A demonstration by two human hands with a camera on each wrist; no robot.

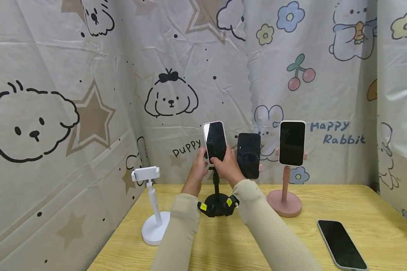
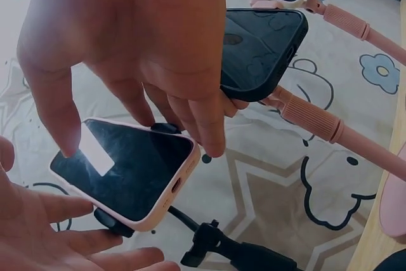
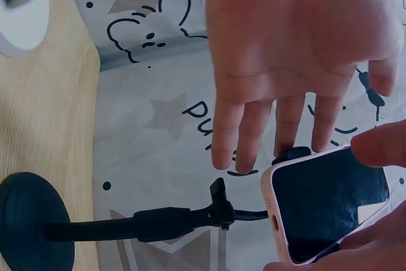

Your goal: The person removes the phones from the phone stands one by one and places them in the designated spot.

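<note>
A smartphone (image 1: 215,142) in a pale pink case stands in the clamp of a black phone stand (image 1: 216,188), screen facing me. My right hand (image 1: 228,167) grips it from the right, with the thumb (image 2: 65,144) over the glass and the fingers around the far edge. On the other side my left hand (image 1: 197,171) has its fingers straight, fingertips at the black clamp arm (image 2: 113,221) and phone edge. That same hand spans the top of the right wrist view, palm (image 3: 292,42) showing. Part of the clamp behind the phone is hidden.
Right of the hands, a dark phone (image 1: 248,155) and a white-framed phone (image 1: 292,143) are held up by pink stands (image 1: 285,205). A white stand (image 1: 153,229) is at left. Another phone (image 1: 342,244) lies flat at front right. Patterned cloth (image 1: 176,49) hangs behind the table.
</note>
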